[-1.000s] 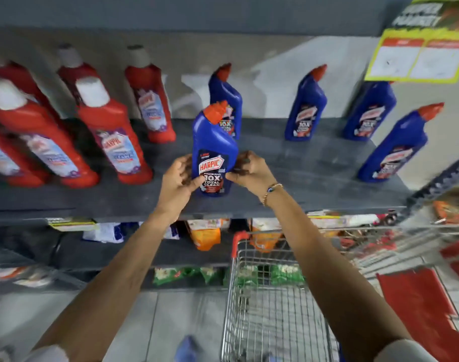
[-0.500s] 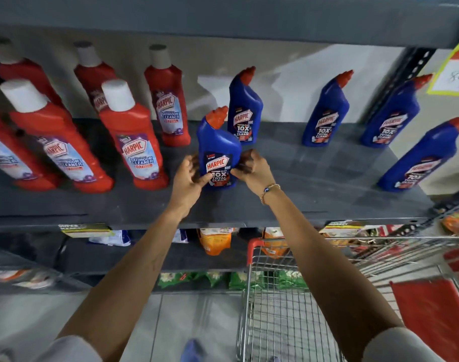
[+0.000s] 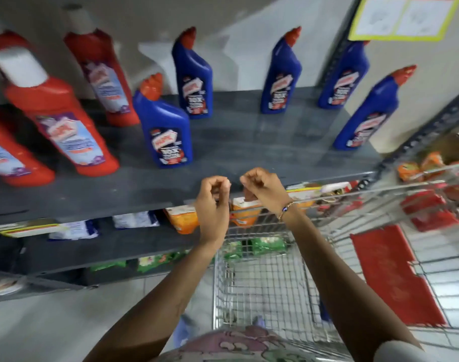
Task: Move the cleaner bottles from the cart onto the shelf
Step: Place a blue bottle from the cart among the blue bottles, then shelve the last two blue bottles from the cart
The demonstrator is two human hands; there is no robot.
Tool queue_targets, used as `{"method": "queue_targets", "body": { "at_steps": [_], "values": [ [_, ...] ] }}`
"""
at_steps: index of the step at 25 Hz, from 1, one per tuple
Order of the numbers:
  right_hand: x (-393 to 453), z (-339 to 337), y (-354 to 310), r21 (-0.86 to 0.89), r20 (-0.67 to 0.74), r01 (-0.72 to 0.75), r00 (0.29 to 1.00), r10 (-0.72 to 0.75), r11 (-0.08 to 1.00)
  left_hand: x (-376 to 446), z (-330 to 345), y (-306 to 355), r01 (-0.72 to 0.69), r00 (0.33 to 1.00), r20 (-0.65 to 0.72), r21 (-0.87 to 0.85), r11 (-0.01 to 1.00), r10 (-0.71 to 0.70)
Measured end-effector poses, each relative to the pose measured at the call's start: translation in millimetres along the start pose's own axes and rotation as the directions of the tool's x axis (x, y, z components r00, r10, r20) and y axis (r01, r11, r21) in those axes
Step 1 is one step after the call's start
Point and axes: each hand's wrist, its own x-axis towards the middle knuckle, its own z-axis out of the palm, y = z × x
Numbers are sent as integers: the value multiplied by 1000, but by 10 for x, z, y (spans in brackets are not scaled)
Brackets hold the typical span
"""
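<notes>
Head view: five blue plastic cleaner bottles with orange-red caps stand upright on the dark grey shelf (image 3: pixel 249 142), the nearest blue bottle (image 3: pixel 165 126) beside tall red bottles (image 3: pixel 63 121). Left hand (image 3: pixel 212 202) and right hand (image 3: pixel 263 188), fingers curled loosely inward and empty, hover just beside each other at the shelf's front edge, above the silver wire cart (image 3: pixel 262 288).

Upper left of the frame: bathroom cleaner bottles (image 3: pixel 63 121) stand upright on the shelf (image 3: pixel 249 142). Just right of them, near the shelf's front, stands a toilet cleaner bottle (image 3: pixel 165 129); a second (image 3: pixel 194 79) stands behind it, against the wall. Further right, two more (image 3: pixel 279 74) (image 3: pixel 344 74) line the back, and another (image 3: pixel 367 113) stands forward at the shelf's right end. Centre frame: left hand (image 3: pixel 214 202) and right hand (image 3: pixel 265 188), side by side, apart, before the shelf edge. Below them, the wire cart (image 3: pixel 262 283). Lower shelf, centre left: packets (image 3: pixel 182 219).
</notes>
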Motion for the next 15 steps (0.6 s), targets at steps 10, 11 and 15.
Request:
{"method": "queue_targets", "body": {
  "at_steps": [10,11,15],
  "values": [
    [-1148,-1395,2726,-84,-232,-828,557,797,554,-1519,1847,-976,291,456,560,641,710,-692],
    [-1297,-1404,2925,-77,-251,-864,499,829,497,-1704,1953,-1125,258,425,552,685,681,-717],
    [-1679,-1239,3577,-114,-152,-925,377,914,363,-2218,2327,-1704,353,248,518,739,574,-819]
  ]
}}
